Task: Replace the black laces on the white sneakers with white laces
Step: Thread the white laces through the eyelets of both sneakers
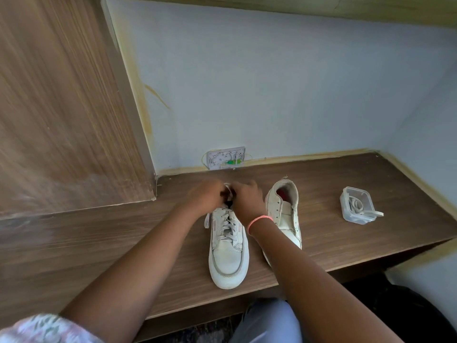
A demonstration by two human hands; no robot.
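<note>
Two white sneakers stand on the wooden desk (346, 243), toes toward me. The left sneaker (228, 258) is threaded with a white lace (227, 227); one loose end hangs off its left side. Both hands meet at its top eyelets. My left hand (205, 195) and my right hand (247, 198) pinch the white lace ends there, fingers curled. Something dark shows between the hands; I cannot tell what it is. The right sneaker (284, 209) lies beside it with no lace in its eyelets, partly hidden by my right forearm.
A clear plastic box (356, 204) holding a white lace sits at the desk's right. A wooden cabinet side (74, 107) rises at the left. A small white wall box (226, 158) with wires sits at the back wall. The desk's front edge runs just below the sneaker toes.
</note>
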